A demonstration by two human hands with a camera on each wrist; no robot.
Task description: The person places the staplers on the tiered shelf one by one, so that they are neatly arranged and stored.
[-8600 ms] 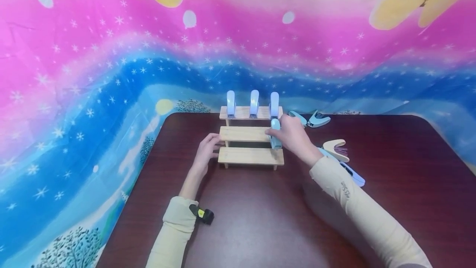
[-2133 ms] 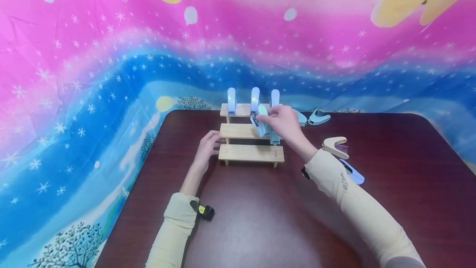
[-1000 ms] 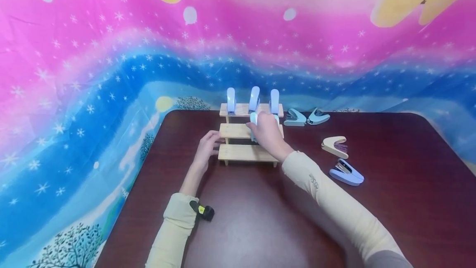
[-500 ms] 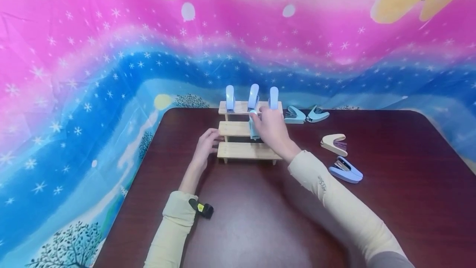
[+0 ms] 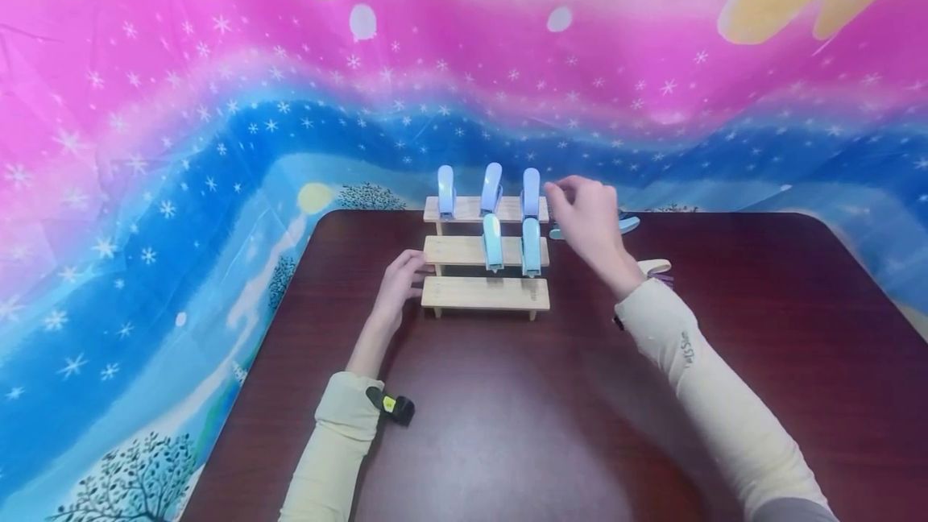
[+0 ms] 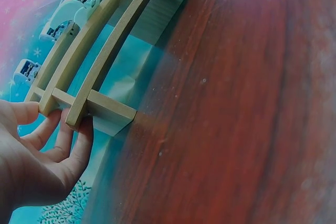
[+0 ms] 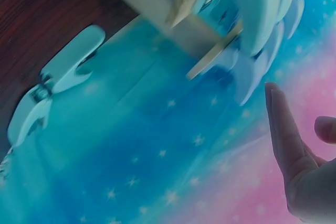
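Note:
A three-tier wooden display rack (image 5: pixel 457 292) stands on the table. Three lavender-blue staplers, the middle one (image 5: pixel 492 188) among them, stand upright along its top tier. On the middle tier are two mint staplers, one at the centre (image 5: pixel 493 240) and one at the right end (image 5: pixel 532 246). My left hand (image 5: pixel 395 288) holds the rack's left end; in the left wrist view its thumb and fingers grip the tier ends. To the right of the rack, my right hand (image 5: pixel 590 224) hovers in the air, holding nothing, fingers apart in the right wrist view.
Beyond the right hand, two more mint staplers (image 7: pixel 71 59) lie on the dark wooden table (image 5: pixel 464 425) near its back edge. A cream stapler (image 5: pixel 656 267) is partly hidden by the right sleeve. A patterned cloth (image 5: pixel 464 87) hangs behind the table.
My right hand has placed a mint stapler at the middle tier's centre, let it go and moved away to the right. The left hand has stayed at the rack's left end.

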